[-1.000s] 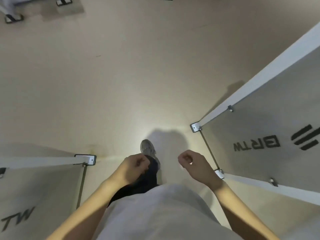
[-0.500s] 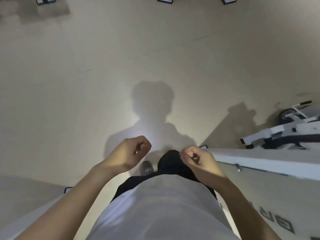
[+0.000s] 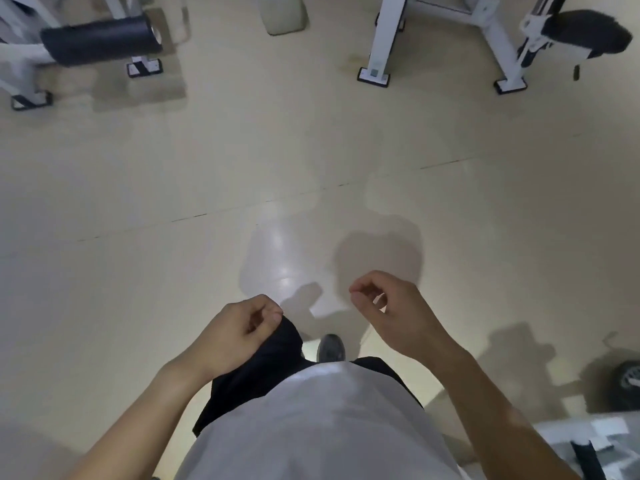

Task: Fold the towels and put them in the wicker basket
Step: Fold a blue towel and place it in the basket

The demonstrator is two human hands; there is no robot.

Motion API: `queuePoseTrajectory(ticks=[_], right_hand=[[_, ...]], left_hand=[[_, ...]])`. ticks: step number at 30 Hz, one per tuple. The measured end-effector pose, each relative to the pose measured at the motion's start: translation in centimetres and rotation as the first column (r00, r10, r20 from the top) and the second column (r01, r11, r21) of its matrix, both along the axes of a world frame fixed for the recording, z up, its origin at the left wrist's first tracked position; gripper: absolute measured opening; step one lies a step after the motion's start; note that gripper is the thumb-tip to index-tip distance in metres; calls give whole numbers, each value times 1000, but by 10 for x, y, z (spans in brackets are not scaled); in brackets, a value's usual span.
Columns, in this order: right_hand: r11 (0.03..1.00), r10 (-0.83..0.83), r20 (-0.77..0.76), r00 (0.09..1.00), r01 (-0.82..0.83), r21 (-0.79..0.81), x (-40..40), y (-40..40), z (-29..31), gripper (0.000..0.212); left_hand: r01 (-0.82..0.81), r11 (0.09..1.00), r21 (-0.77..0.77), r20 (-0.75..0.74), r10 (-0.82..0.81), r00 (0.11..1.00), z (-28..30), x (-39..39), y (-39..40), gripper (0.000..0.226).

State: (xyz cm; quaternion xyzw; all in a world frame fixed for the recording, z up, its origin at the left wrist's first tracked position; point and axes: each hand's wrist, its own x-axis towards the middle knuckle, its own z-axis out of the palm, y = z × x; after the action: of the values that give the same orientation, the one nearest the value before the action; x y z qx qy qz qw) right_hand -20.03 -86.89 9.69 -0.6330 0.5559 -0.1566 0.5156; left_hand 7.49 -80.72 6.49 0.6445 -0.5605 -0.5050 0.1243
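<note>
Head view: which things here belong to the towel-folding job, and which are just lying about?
Job: left hand and right hand, both loosely curled, holding nothing. No towel or basket in view.

Lying about: padded roller, white machine frame, black seat pad, wheel.

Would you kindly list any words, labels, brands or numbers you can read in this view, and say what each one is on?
No readable text shows in the current view.
White machine frame: no lettering visible.
Black roller pad: plain.
White equipment at lower right: dark and light patches, too blurred to tell whether they are text.
</note>
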Motion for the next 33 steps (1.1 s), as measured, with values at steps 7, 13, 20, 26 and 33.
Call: queuePoseTrajectory(ticks=[7,13,20,26,33], right_hand=[[986,120,-57,991,-125,-111,67,-205,-1,8],[996,61,-89,994,-67,-66,107,-351,6,13],[1000,-24,-77,997,23,-21,131,-514,-3,15],[997,53,-67,996,-56,-50,159,-699,-13,14],[972,213,-67,975,-218,-87,220,-915,6,11]], left_hand=[[-35,999,-28,-8,34,999,-11,52,-184,11],[36,996,-86,17,-34,999,7,108,-367,10],[22,996,-82,28,-19,999,11,158,-572,12],[-37,999,-32,20,38,999,1,176,-723,13],[-163,987,11,22,162,986,2,223,-859,21]])
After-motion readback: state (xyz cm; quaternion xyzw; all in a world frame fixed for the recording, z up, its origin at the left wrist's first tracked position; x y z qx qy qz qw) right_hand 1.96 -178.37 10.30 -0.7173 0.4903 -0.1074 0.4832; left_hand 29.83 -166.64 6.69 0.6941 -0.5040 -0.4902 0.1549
